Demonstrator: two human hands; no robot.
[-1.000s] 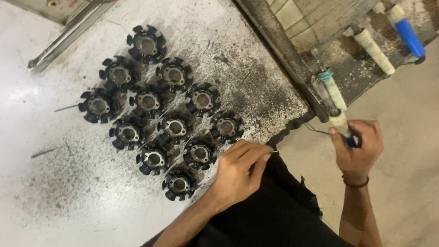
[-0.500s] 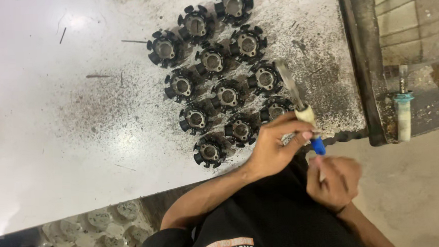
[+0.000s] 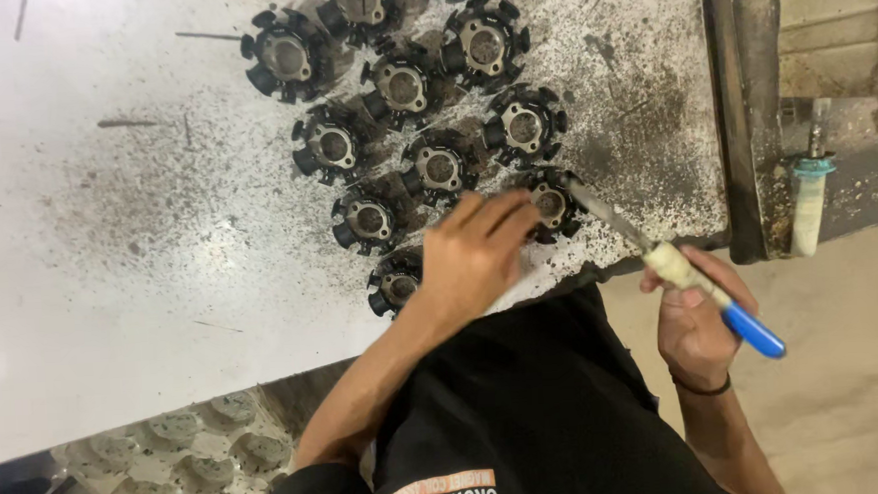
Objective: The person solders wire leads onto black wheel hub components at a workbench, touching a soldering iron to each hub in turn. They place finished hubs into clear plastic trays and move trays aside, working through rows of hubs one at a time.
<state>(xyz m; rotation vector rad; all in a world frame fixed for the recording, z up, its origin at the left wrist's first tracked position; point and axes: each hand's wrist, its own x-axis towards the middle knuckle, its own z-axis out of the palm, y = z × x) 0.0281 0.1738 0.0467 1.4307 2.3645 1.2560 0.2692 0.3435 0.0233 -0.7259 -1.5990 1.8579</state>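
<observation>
1. We are observing a white counter (image 3: 113,324) speckled with dark metal dust, thickest around the parts near its right edge.
2. A cluster of black toothed ring parts (image 3: 403,86), each with a pale metal core, is lying close together on the counter; several are touching their neighbours.
3. The left hand (image 3: 475,255) is resting flat, fingers extended and together, over the lower end of the cluster. It is covering one part; whether it is gripping anything we cannot tell.
4. The ring part (image 3: 551,203) just right of those fingertips is meeting the tip of a file (image 3: 608,220).
5. The right hand (image 3: 698,324) is clamping the file's handle, which is pale at the blade end and blue (image 3: 754,331) at the rear; the blade is angling up and left toward the part.
6. A second pale-handled tool (image 3: 810,212) is standing beyond the counter's dark metal edge (image 3: 737,111), well apart from both hands.
</observation>
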